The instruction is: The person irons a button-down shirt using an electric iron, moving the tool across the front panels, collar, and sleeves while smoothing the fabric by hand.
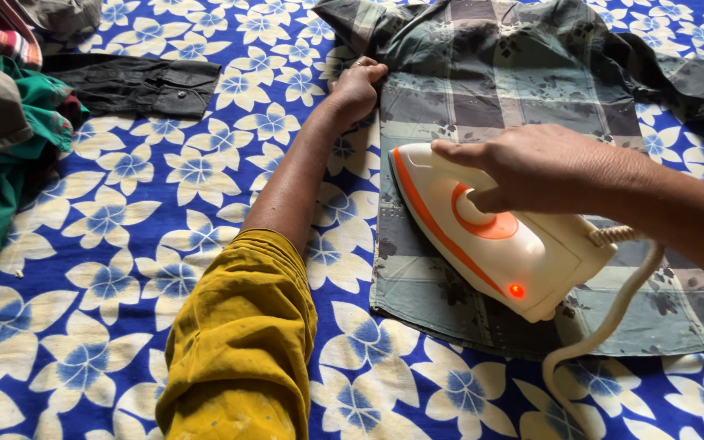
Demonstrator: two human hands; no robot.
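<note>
Two hands worked: right hand (543,167) gripped the iron (495,236) atop the checked shirt (515,90); left hand (356,85), fingers curled, pinned the shirt's edge. Best kept taut, strokes slow.

Soft, even daylight is filling the scene, and nothing is looking dim or blown out. Shadows are staying faint: a thin dark edge is showing under the left forearm, and another is lying beneath the white iron (495,244) on the checked shirt (499,98). A mild sheen is sitting on the iron's glossy plastic shell, and its small red lamp (516,290) is glowing clearly. The flowered blue sheet (124,228) is reading sharp across the middle, while the yellow sleeve (238,350) near the bottom is looking slightly soft. The corners are bending a little, as with a wide lens.
</note>
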